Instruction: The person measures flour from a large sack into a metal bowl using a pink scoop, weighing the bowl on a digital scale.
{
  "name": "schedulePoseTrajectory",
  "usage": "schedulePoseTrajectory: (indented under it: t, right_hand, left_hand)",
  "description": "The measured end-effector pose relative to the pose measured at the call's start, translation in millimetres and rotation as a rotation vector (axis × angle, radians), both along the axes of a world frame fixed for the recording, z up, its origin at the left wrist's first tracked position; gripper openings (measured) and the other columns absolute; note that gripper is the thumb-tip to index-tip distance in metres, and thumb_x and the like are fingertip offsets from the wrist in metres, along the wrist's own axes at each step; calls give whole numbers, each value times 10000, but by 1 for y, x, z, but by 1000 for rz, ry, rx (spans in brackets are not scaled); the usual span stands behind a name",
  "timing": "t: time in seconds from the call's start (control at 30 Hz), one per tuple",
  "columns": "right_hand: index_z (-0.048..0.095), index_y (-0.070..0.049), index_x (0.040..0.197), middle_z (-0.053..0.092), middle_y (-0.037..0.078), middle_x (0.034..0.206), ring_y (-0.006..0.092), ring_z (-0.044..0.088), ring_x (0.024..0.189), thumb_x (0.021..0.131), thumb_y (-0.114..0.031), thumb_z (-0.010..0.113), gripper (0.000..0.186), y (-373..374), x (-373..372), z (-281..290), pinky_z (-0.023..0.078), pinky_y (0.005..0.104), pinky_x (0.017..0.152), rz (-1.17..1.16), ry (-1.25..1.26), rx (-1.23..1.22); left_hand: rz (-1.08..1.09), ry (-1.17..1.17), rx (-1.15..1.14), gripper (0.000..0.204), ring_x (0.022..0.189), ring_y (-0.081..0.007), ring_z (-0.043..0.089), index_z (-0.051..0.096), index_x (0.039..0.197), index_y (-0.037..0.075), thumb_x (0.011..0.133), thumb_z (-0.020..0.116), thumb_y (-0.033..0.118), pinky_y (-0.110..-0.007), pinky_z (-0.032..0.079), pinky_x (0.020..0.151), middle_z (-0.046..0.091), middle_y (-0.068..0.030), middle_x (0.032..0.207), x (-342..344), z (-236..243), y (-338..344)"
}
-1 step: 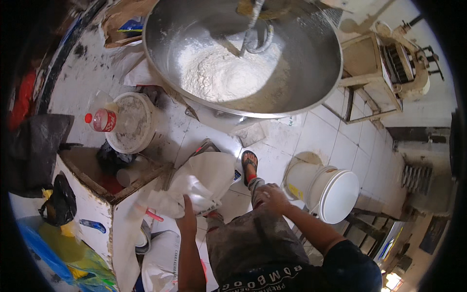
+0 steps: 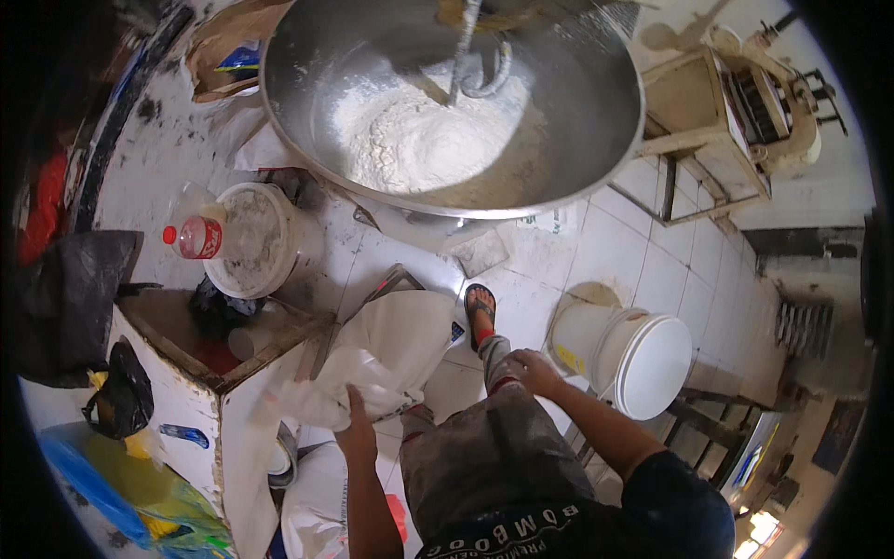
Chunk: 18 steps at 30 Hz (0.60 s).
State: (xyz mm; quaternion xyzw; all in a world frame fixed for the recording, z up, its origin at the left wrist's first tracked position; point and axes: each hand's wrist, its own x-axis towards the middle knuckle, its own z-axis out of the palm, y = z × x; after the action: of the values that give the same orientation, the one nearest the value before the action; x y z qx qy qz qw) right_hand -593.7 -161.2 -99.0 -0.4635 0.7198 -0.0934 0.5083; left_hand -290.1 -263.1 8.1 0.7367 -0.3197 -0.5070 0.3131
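My left hand (image 2: 356,424) is at the crumpled end of a pale sack (image 2: 405,331) lying low beside my legs; its thumb or a finger shows against the sack, the other fingers are hidden. My right hand (image 2: 529,368) hangs by my right trouser leg, fingers loosely bent, with no object visible in it. Above both hands stands a large steel mixing bowl (image 2: 601,158) containing white powder (image 2: 419,140), with a spiral hook (image 2: 484,84) inside.
A lidded bucket (image 2: 251,242) with a plastic bottle (image 2: 198,238) on it and a worn white box (image 2: 168,373) are left. A white bucket (image 2: 643,363) is by my right leg. A metal-framed machine (image 2: 708,130) stands back right. Plastic bags (image 2: 121,494) lie lower left.
The view has shifted slightly. My right hand has moved a little to the right, and my left hand and the crumpled sack end have shifted slightly downward in the picture.
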Motion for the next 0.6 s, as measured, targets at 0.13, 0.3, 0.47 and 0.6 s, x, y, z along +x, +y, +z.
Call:
schedulePoseTrajectory:
  t: [0.13,0.3,0.47,0.6]
  right_hand:
    - [617,-34,969,614,187,890,325,578,883,817,-345,507,363,11,-4,-44,432,408,809,-32,118,68]
    - [574,-76,1088,583,185,1023,333,552,952,775,-484,525,517,-2,24,-76,422,409,841,-532,-93,297]
    - [480,-68,1185,583,105,1057,244,541,987,759,-632,471,707,-46,88,38,423,371,855,-927,-817,477]
    - [461,-13,1198,542,107,1153,221,513,1058,883,-480,365,571,-41,117,79,363,341,933,-905,-1353,127]
  left_hand:
    - [-86,-153,26,545,1223,-256,318,346,1268,-49,873,513,286,-337,210,1031,357,-152,1324,7,74,18]
    - [146,-147,-205,481,1178,-276,386,383,1238,-58,856,490,214,-394,298,992,418,-186,1256,52,179,37]
    - [226,-36,-630,509,1152,-256,403,390,1243,-29,859,496,288,-375,310,980,431,-160,1242,73,296,-1]
    - [67,41,-817,517,1149,-250,406,395,1243,-22,858,497,308,-365,312,978,436,-155,1238,73,363,-44]
